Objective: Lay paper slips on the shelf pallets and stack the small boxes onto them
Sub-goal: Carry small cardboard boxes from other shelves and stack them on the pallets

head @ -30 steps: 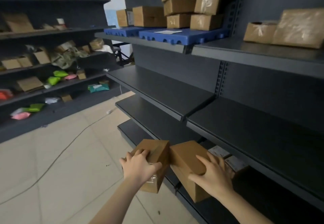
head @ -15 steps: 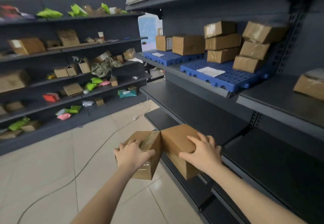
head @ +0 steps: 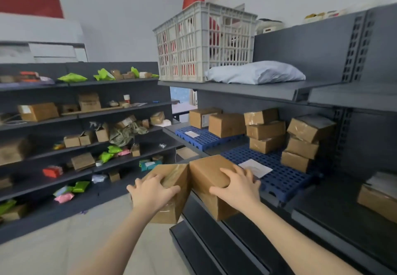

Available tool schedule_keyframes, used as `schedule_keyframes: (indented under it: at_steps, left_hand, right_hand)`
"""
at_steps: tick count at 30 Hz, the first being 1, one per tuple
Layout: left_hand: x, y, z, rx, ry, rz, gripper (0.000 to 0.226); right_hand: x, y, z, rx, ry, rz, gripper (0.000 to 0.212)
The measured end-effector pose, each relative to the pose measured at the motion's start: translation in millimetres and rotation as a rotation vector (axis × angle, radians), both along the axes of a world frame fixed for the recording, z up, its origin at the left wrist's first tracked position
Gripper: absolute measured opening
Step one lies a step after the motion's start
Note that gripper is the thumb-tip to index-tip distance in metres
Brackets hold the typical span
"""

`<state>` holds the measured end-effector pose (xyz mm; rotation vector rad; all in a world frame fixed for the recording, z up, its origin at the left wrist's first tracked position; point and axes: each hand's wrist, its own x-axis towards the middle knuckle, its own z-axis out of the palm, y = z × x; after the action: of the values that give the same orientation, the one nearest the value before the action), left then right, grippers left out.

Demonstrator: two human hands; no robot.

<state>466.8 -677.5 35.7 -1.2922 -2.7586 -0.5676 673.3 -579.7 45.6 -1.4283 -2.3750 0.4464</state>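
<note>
Right hand [head: 237, 189] clamps the right box [head: 209, 177] from above; left hand [head: 151, 193] grips the left box [head: 171, 191], boxes touching side by side. Slip [head: 255, 167] on the near blue pallet [head: 285, 178] lies just ahead-right of the right hand, so the right box is nearer. Stacked boxes [head: 266, 131] sit farther back.

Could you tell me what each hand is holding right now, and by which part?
The left hand holds one brown box and the right hand another, each grip over the box's near top edge.
</note>
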Motion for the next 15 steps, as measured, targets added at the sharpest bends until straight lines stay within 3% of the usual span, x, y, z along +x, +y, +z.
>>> schedule_keyframes:
  at_steps: [15]
  left_hand:
    - [-109.9, 135.5, 92.7, 0.217, 0.016, 0.01, 0.067]
  right_hand:
    - [-101.4, 154.2, 105.0, 0.221, 0.134, -0.048, 0.076]
